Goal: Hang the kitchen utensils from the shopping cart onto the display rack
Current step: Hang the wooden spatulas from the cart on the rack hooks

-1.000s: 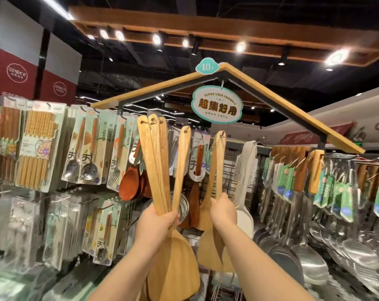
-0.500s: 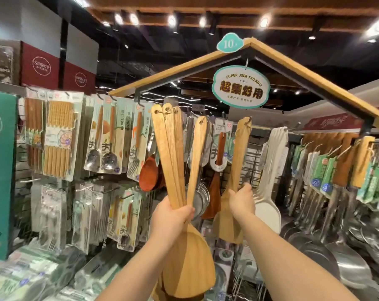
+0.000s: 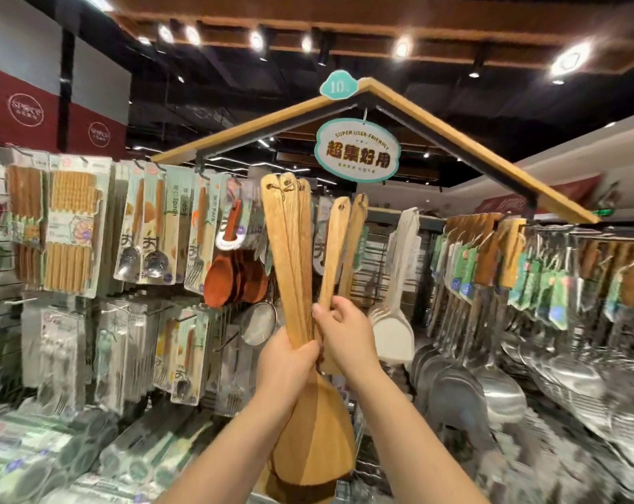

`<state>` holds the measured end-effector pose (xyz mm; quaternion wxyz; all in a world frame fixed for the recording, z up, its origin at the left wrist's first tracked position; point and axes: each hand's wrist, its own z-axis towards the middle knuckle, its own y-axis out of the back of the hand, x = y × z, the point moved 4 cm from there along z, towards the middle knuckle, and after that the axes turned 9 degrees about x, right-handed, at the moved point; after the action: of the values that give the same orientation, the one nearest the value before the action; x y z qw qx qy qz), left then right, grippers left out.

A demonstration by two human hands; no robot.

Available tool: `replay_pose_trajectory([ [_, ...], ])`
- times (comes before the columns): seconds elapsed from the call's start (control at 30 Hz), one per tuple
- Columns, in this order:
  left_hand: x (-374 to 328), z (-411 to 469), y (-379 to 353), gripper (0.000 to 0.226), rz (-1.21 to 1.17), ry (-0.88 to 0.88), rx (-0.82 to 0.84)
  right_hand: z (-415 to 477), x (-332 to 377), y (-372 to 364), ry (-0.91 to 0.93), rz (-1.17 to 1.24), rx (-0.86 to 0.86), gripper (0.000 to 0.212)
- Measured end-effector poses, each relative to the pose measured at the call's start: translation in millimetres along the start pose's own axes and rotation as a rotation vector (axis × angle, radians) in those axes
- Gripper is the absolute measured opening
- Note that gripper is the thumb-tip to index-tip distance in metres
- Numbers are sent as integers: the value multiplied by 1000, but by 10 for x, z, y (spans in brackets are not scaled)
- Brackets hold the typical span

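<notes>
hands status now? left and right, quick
Left hand: closed, gripping the bundle of wooden spatulas.
Right hand: closed, fingers curled round the handles of the pair of wooden spatulas.

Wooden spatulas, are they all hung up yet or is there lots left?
Not done yet. The display rack already carries brown spoons and metal turners, though who hung them can't be told. The left hand grips a bunch of wooden spatulas, and the right hand holds one lighter spatula by its handle. None looks hooked, so all need hanging. The cart is out of view.
</notes>
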<state>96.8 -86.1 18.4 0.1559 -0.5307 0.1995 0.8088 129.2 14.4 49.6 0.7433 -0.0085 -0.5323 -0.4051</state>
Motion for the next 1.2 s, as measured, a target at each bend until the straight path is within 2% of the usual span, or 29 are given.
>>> replay_pose_trajectory([
  [0.07, -35, -62, -65, 14, -11, -22, -2, -31, -13, 71, 13, 24, -20, 11],
  [0.17, -81, -110, -110, 8, -31, -7, -49, -48, -11, 211, 38, 109, -76, 21],
  [0.27, -96, -152, -108, 16, -91, 21, -95, 3, -35, 386, 44, 160, -139, 21],
  [0.37, -115, -188, -83, 18, -141, 25, -115, 126, -85, 479, -9, 119, -130, 18],
  [0.6, -142, -80, -5, 13, -150, 31, -107, 339, -156, 439, -103, 38, -130, 21],
  [0.9, -133, 202, 79, 12, -137, -23, -44, 508, -142, 384, -80, -78, -227, 21],
  [1.07, -89, 312, 81, 16, -128, -43, 0, 646, -138, 373, -98, -30, -205, 21],
  [1.2, -62, 382, 90, 9, -88, -62, 15, 741, -218, 377, -125, -13, -219, 15],
])
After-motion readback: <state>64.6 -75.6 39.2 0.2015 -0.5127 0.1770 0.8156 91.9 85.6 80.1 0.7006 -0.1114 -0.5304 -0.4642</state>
